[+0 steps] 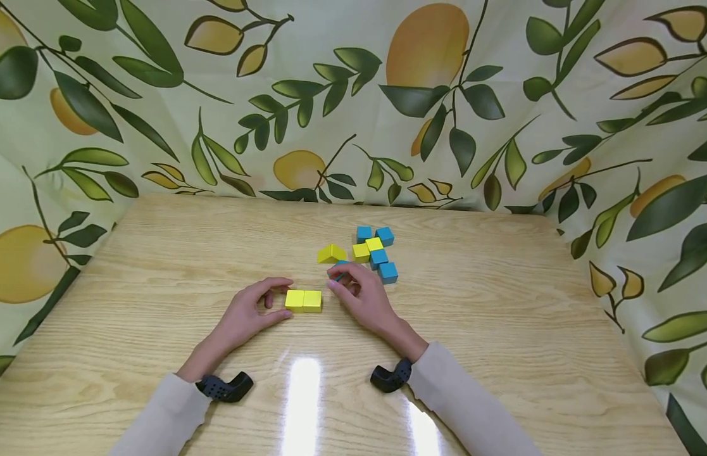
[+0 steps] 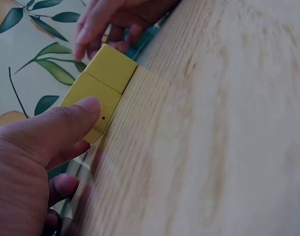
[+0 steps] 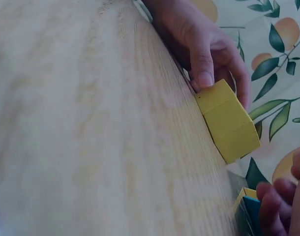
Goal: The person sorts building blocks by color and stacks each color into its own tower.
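Observation:
Two yellow cubes (image 1: pixel 304 301) stand side by side on the wooden table, their faces touching. My left hand (image 1: pixel 256 310) holds the left cube between thumb and fingers; in the left wrist view its thumb (image 2: pixel 74 120) lies on the yellow face. My right hand (image 1: pixel 364 297) is to the right and farther back, its curled fingers around a blue block (image 1: pixel 343 262). Those fingers cover most of that block, so its full shape is hidden. In the right wrist view the blue block (image 3: pixel 248 216) shows beside the fingertips. A yellow roof-shaped block (image 1: pixel 332 254) lies just behind it.
Behind the right hand is a loose group of cubes: yellow cubes (image 1: pixel 361 253) and several blue cubes (image 1: pixel 388 272). A fabric with leaves and fruit (image 1: pixel 307 126) hangs along the table's back and sides. Each wrist wears a black device (image 1: pixel 225 387).

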`<state>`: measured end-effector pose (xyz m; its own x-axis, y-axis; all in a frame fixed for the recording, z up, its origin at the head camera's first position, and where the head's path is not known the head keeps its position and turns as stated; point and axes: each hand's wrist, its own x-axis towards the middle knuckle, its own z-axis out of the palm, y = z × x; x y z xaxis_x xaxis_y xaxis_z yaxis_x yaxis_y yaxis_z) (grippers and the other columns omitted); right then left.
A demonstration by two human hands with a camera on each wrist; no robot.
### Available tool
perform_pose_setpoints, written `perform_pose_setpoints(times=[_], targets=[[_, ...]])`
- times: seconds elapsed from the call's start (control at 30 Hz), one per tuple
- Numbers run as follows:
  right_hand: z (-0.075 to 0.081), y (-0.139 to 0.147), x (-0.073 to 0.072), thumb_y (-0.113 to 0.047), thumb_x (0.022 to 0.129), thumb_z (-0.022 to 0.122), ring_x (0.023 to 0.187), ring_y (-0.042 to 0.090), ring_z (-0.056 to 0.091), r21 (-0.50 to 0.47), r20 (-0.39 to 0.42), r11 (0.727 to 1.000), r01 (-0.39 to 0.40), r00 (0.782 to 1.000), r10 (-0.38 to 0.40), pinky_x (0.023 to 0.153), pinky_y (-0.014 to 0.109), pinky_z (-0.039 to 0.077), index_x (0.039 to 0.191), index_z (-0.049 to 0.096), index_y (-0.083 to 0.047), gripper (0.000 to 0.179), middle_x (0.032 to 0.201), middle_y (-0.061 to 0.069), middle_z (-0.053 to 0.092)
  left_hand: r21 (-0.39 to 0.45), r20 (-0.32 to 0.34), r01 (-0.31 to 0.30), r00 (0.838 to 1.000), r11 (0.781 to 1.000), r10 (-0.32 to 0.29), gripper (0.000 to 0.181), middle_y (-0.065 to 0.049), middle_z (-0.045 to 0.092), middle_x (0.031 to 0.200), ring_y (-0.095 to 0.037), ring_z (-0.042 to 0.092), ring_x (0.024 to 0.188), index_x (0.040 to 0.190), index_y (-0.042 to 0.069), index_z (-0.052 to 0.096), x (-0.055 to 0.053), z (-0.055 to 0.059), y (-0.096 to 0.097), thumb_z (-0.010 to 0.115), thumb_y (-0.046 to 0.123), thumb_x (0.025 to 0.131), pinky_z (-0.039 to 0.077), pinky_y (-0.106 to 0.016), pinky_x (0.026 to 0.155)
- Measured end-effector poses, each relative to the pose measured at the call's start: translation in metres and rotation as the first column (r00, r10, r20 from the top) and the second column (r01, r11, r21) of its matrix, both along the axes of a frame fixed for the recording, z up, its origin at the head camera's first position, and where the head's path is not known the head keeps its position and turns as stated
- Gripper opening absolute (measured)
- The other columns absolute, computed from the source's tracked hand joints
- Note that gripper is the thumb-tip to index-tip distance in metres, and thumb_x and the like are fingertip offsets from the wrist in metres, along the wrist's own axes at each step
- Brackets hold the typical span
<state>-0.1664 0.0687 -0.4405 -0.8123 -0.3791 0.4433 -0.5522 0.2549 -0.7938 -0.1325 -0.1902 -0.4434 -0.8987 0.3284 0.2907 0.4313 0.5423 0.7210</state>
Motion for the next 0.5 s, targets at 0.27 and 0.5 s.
perform_pose_setpoints(times=[0.27,0.5], targets=[[0.006,0.004,-0.001,-0.004,0.094,0.059,0.062,0.023,0.058,-0.056,-0.012,0.985,0.162,0.986,-0.163,0.054,0.024,0.044,0.105,0.065,0.002,0.014,0.078,0.012,0.061,0.0,0.006,-0.007,1.0,1.0,0.007,0.054,0.007,0.063,0.103,-0.011,0.047,0.071,0.125,0.017,0.061,-0.002,-0.002,0.001,0.082,0.024,0.076,0.036,-0.026,0.064],[0.001,0.005,-0.004,-0.004,0.096,0.056,0.06,0.022,0.06,-0.131,0.002,0.965,0.226,0.974,-0.228,0.051,0.023,0.046,0.111,0.06,0.003,0.017,0.091,0.015,0.056,-0.024,0.035,-0.009,0.999,1.0,0.01,0.054,0.006,0.056,0.085,-0.013,0.046,0.071,0.125,0.017,0.062,0.0,0.0,-0.001,0.082,0.026,0.076,0.035,-0.027,0.063]])
